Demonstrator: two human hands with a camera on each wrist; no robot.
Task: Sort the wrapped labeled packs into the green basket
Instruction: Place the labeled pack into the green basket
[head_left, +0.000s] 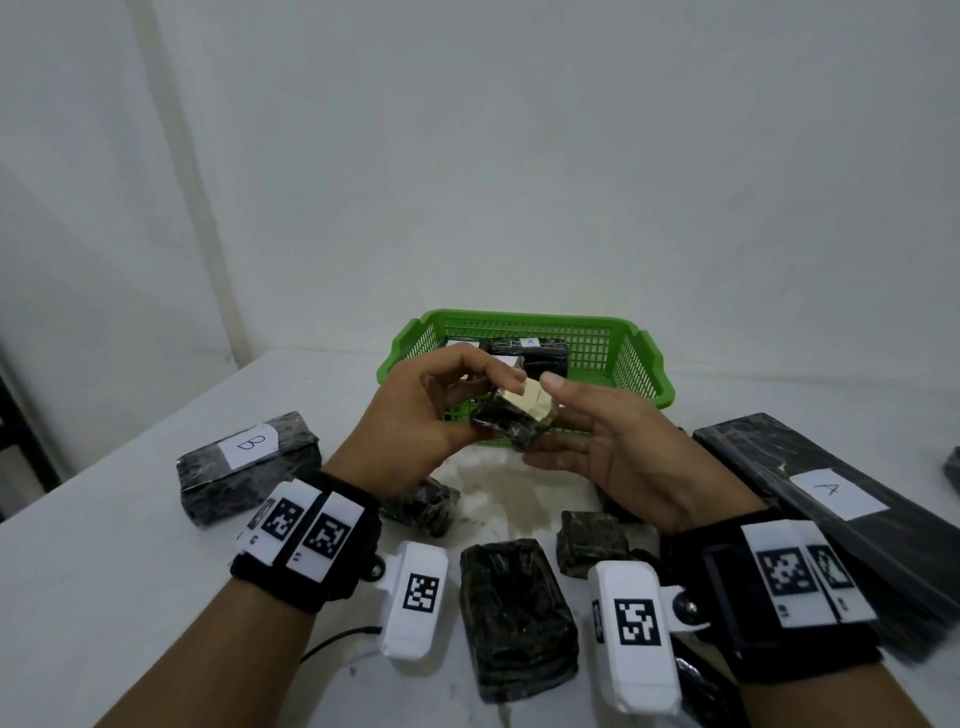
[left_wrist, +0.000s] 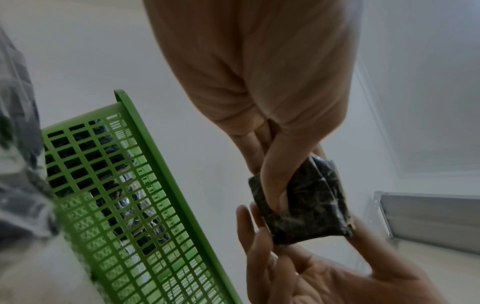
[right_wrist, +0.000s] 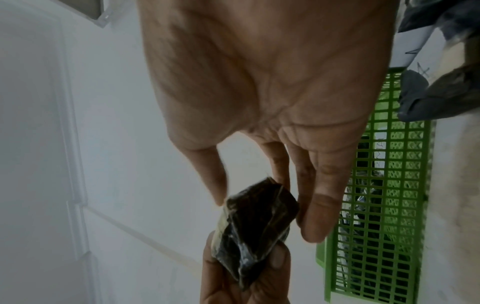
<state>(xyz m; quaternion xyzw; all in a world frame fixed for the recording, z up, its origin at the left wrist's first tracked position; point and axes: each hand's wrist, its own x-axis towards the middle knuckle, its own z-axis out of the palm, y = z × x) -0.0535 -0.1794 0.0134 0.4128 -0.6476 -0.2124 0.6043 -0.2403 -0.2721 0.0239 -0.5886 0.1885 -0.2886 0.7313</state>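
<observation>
A small black wrapped pack with a cream label on top is held in the air just in front of the green basket. My left hand pinches it, thumb across one face, fingers behind. My right hand lies under the pack with straight fingers touching it, its thumb by the label's edge. The basket holds several wrapped packs, one labelled A. The right wrist view shows the pack between both hands and the basket's side wall.
On the white table lie a pack labelled B at the left and a long black pack labelled A at the right. Unlabelled black packs lie under my wrists. A wall stands behind the basket.
</observation>
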